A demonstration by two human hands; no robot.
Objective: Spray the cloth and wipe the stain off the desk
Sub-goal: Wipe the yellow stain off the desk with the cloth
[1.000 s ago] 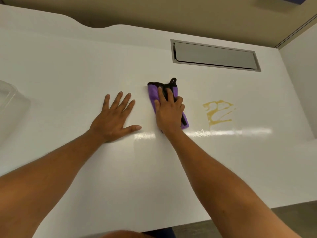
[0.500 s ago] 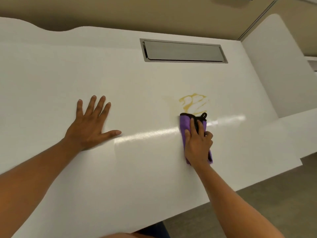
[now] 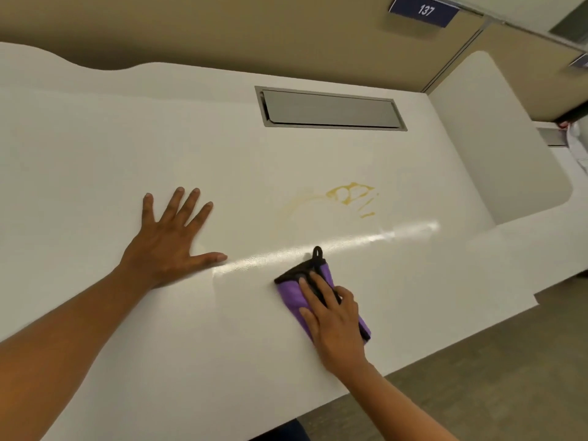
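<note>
My right hand (image 3: 334, 319) presses flat on a folded purple cloth (image 3: 291, 292) with black trim and a black loop, low on the white desk (image 3: 95, 154). A yellow-brown stain (image 3: 350, 194) lies on the desk beyond the cloth, up and to the right, with a faint smear trailing left of it. The cloth does not touch the stain. My left hand (image 3: 171, 240) rests palm down on the desk with its fingers spread, holding nothing. No spray bottle is in view.
A grey metal cable hatch (image 3: 331, 109) is set into the desk's back. A white side panel (image 3: 496, 148) rises at the right end. The desk's front edge runs diagonally at lower right, with floor (image 3: 493, 377) beyond. A beige partition stands behind.
My right hand slid the cloth rightward to the stain, then drew it back toward me. The stain's lower left part is now smeared and fainter. My left hand stayed planted.
</note>
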